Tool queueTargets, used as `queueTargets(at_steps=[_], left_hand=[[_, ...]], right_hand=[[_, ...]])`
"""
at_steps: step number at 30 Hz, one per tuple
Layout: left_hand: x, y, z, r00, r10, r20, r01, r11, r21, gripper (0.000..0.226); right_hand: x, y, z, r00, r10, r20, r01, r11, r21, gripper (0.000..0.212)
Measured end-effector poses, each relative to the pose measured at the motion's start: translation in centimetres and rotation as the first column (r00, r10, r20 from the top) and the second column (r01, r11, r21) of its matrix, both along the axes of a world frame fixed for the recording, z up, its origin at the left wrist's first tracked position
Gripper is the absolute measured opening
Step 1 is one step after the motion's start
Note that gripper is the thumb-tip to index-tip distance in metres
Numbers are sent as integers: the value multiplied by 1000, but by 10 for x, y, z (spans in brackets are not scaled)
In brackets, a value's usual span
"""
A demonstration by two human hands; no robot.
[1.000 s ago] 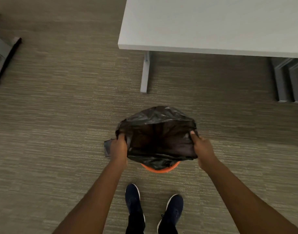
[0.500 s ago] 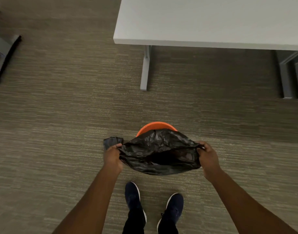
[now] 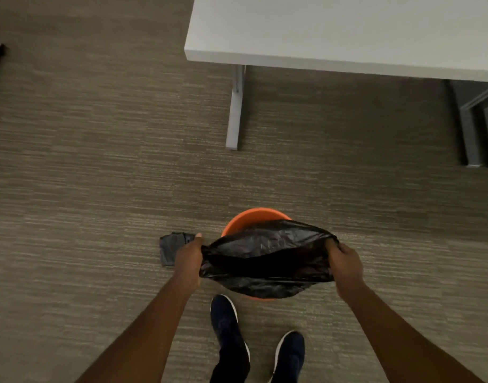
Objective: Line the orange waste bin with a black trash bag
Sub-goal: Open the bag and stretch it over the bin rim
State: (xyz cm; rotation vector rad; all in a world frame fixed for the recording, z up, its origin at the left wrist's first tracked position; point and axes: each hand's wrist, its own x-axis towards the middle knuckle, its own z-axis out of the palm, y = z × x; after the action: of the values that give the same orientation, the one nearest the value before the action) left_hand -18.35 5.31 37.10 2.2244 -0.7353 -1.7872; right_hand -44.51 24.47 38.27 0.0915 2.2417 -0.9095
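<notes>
The left hand [image 3: 188, 254] and right hand [image 3: 345, 262] each pinch an opposite side of the black trash bag [image 3: 265, 261], pulling its mouth wide, likely so the opening can slip around the rim; the bag hangs over the near part of the orange waste bin [image 3: 254, 218], whose far rim is still bare, and nothing shows inside either; a dark folded bundle [image 3: 171, 248] lies on the carpet [image 3: 99, 189] beside the left hand
</notes>
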Motion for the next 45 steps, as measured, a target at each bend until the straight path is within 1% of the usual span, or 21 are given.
queueTargets(at_steps=[3, 5, 6, 8, 9, 11, 13, 16, 18, 21, 23, 26, 27, 28, 29, 30, 33, 35, 36, 40, 45], left_hand=[[-1, -14, -20, 995, -53, -82, 55, 998, 27, 44], [1, -22, -36, 951, -292, -102, 288, 956, -49, 38], [2, -26, -45, 876, -476, -76, 467, 877, -111, 31], [2, -30, -62, 653, -757, -21, 743, 646, -176, 13], [3, -31, -71, 563, -826, 3, 811, 552, -193, 6], [5, -32, -92, 475, -874, 103, 870, 448, -204, 9], [5, -33, -112, 500, -853, 146, 860, 470, -201, 21], [-2, -36, -133, 696, -709, 113, 716, 674, -183, 33], [-8, -37, -145, 780, -622, 73, 625, 766, -153, 36], [-16, -41, -153, 784, -619, -37, 613, 783, -105, 57], [-18, -46, -156, 669, -743, -13, 732, 663, -159, 67], [-19, -51, -160, 322, -925, 201, 940, 289, -179, 48], [-20, -52, -164, 258, -931, 256, 960, 217, -179, 41], [-21, -53, -167, 249, -922, 296, 962, 199, -188, 33], [-23, -54, -170, 281, -907, 314, 952, 224, -206, 24], [-23, -55, -173, 348, -887, 304, 932, 291, -218, 18], [-28, -59, -176, 648, -744, 161, 760, 622, -188, 31], [-31, -62, -177, 842, -540, 3, 538, 838, -95, 31], [-32, -65, -178, 899, -432, -67, 430, 902, -38, 35], [-38, -80, -181, 954, -239, -182, 249, 968, 31, 53], [-51, -97, -195, 965, -163, -205, 191, 973, 128, 51]], right_hand=[[-7, -9, -24, 999, 5, -45, -1, 996, 94, 43], [-13, -13, -43, 998, 34, -49, -28, 991, 128, 40], [-17, -15, -53, 998, 52, -45, -47, 992, 116, 36], [-24, -21, -71, 997, 66, -29, -64, 996, 61, 27], [-28, -25, -79, 997, 72, -12, -71, 997, 39, 28], [-37, -31, -97, 997, 73, 34, -73, 997, 8, 27], [-45, -34, -113, 994, 37, 107, -34, 999, -26, 12], [-55, -37, -134, 987, 24, 158, -17, 999, -43, 15], [-62, -40, -149, 986, 17, 167, -8, 999, -51, 20], [-71, -48, -165, 982, -13, 188, 21, 999, -41, 29], [-76, -54, -173, 970, -50, 238, 70, 995, -76, 45], [-81, -65, -184, 934, -104, 343, 154, 980, -122, 76], [-82, -68, -188, 926, -111, 362, 165, 979, -121, 81], [-83, -70, -191, 923, -113, 367, 165, 980, -114, 81], [-83, -73, -193, 926, -111, 360, 158, 982, -104, 78], [-84, -75, -194, 933, -106, 345, 145, 985, -89, 73], [-86, -80, -195, 959, -60, 278, 70, 997, -29, 60], [-87, -83, -194, 970, -19, 240, 23, 1000, -13, 53], [-88, -85, -194, 972, -6, 237, 13, 999, -29, 50], [-94, -93, -196, 945, 34, 325, 10, 991, -132, 56], [-98, -110, -211, 949, -1, 315, 27, 997, -78, 48]])
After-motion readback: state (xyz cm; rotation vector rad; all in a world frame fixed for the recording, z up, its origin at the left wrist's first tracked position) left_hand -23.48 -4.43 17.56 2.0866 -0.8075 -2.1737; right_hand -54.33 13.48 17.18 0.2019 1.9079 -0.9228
